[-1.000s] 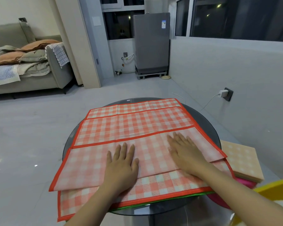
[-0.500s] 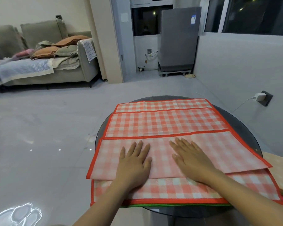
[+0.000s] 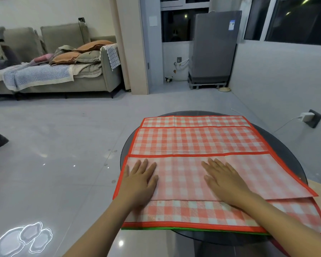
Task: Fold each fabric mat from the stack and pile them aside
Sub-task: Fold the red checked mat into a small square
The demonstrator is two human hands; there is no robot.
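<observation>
sofa [image 3: 93,82] with cushions | grey appliance [image 3: 214,47] | wall charger [image 3: 307,115]

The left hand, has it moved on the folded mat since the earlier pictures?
Yes. The left hand has slid outward along the folded mat, now near its left red edge, farther from the right hand.

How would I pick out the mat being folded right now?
Find the round dark glass table with its stack of red-checked mats. The folded mat lies nearest the person, under the flat left hand and right hand. It looks paler than its neighbours.
</observation>
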